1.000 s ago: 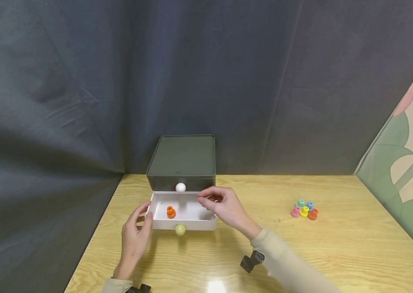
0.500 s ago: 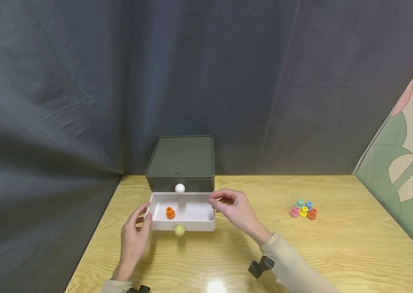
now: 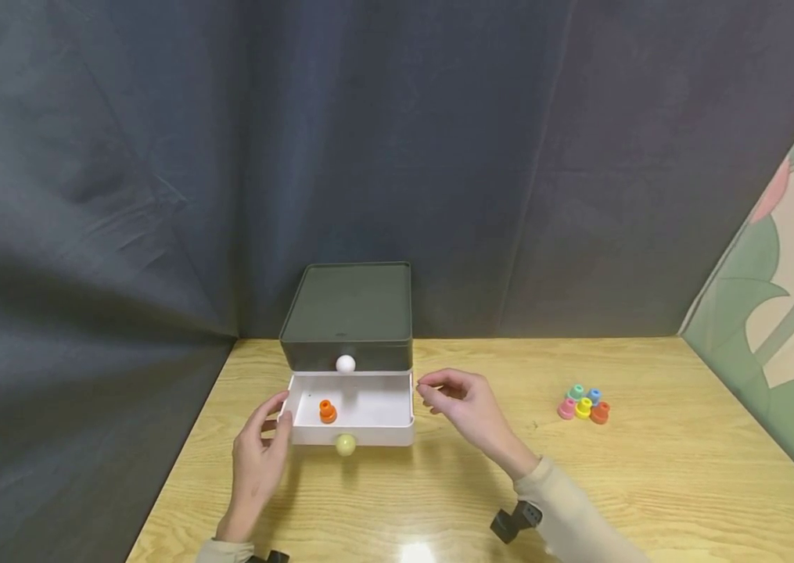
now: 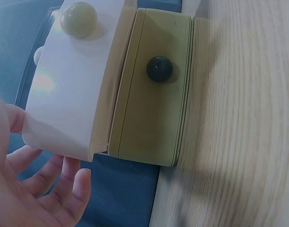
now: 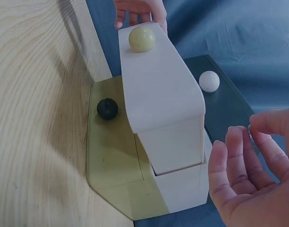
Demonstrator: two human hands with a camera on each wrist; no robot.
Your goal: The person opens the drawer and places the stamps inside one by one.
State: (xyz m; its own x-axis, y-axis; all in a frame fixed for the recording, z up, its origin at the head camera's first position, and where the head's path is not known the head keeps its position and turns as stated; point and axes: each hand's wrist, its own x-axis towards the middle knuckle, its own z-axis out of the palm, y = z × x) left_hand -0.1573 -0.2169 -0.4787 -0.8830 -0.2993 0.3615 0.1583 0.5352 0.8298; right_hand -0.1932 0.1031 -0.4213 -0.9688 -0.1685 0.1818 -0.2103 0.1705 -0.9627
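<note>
A dark green drawer chest (image 3: 347,313) stands at the back of the wooden table (image 3: 650,485). Its white drawer (image 3: 375,408) with a pale yellow knob (image 3: 345,444) is pulled out, and one orange piece (image 3: 327,410) lies inside. My left hand (image 3: 278,413) rests against the drawer's front left corner with relaxed fingers (image 4: 64,189). My right hand (image 3: 432,391) hovers just off the drawer's right wall, fingers (image 5: 229,165) loosely curled and holding nothing. In the wrist views an olive drawer (image 4: 153,118) with a dark knob (image 5: 107,108) sits below the white drawer (image 5: 163,94).
A small cluster of coloured pieces (image 3: 583,404) lies on the table to the right of my right hand. A white knob (image 3: 345,363) marks the chest's upper drawer. Dark cloth hangs behind and to the left; a flowered panel (image 3: 784,297) stands at the right.
My right hand has drawn back from above the open drawer to the right, past its right wall. The left hand and the drawer have stayed put.
</note>
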